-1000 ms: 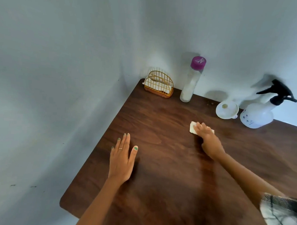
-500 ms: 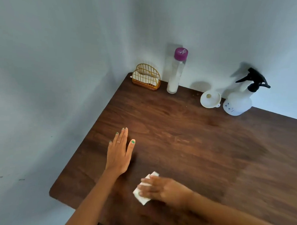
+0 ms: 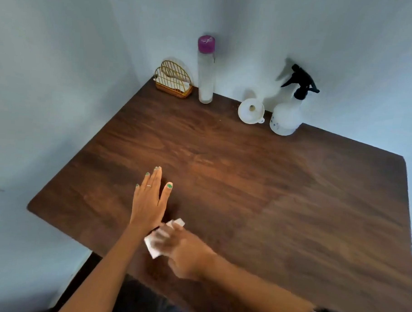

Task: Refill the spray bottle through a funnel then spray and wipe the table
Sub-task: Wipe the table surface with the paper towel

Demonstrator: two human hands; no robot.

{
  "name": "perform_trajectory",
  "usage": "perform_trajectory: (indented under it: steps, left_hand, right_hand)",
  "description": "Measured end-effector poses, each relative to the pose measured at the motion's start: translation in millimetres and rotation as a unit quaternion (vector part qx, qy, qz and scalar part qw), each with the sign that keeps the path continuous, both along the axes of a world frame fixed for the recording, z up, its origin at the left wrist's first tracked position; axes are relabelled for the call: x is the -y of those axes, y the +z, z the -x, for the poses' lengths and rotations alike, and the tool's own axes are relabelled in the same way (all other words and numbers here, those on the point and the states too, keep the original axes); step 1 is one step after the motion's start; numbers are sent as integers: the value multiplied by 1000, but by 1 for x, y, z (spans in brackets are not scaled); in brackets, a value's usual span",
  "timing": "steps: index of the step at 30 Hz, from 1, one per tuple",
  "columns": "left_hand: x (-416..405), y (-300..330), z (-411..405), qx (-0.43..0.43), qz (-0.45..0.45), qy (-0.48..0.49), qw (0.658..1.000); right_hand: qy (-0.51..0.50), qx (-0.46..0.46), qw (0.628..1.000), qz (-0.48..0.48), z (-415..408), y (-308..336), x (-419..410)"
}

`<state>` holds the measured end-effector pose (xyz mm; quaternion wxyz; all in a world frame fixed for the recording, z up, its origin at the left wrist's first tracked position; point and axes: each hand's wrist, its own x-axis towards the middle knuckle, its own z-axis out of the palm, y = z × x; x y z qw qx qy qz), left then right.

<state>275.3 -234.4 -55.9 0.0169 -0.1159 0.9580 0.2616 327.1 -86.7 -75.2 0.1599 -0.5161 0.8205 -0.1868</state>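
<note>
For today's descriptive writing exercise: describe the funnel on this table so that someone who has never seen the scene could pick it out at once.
Start at the back edge of the brown wooden table, where four things stand along the wall. The funnel sits between the tall clear bottle with a purple cap and the white spray bottle. It alone is low, round and open, a white bowl with a hole at its centre.

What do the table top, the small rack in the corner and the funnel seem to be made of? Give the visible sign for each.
Table top: dark brown wood or wood-look laminate, faintly glossy; streaked grain shows.
Rack: thin gold-coloured wire, probably metal; open curved bars on a brownish base.
Funnel: white, smooth and matt, likely plastic; moulded rim with a small tab.
</note>
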Motion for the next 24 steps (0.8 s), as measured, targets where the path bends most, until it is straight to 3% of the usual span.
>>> perform_trajectory:
  steps: [2, 4, 7, 10, 12, 13, 15, 19, 22, 24]
  left_hand:
    - [-18, -2, -14, 8, 2, -4, 1000]
    - [-36, -3, -27, 12, 4, -9, 1000]
    - [-63, -2, -48, 30, -2, -6, 1000]
    - [-83, 1, -67, 38, -8, -4, 999]
    - [-90, 6, -75, 33, -9, -3, 999]
    - [-92, 8, -78, 32, -9, -3, 999]
    - [-96, 11, -81, 34, -17, -1, 999]
    - [-99, 14, -82, 25, -34, 5, 999]
    - [-99, 16, -80, 21, -52, 5, 998]
    - [-101, 18, -81, 13, -67, 6, 998]
  right_hand:
    - [91, 22, 995, 27, -39, -2, -53]
    - [76, 7, 997, 22, -22, -1, -111]
    - [-164, -100, 981, 16, 63, -1, -192]
    - [-447, -64, 888, -86, 139, 20, -253]
    - [-533, -82, 836, -106, 148, 24, -248]
    - [-540, -76, 833, -94, 141, 18, -231]
    - [-489, -78, 867, -54, 103, 3, -183]
    - [-232, -181, 955, 22, -12, -17, -91]
    - [-99, -145, 984, -13, -80, -16, -53]
    - [-69, -108, 991, -29, -90, -7, -46]
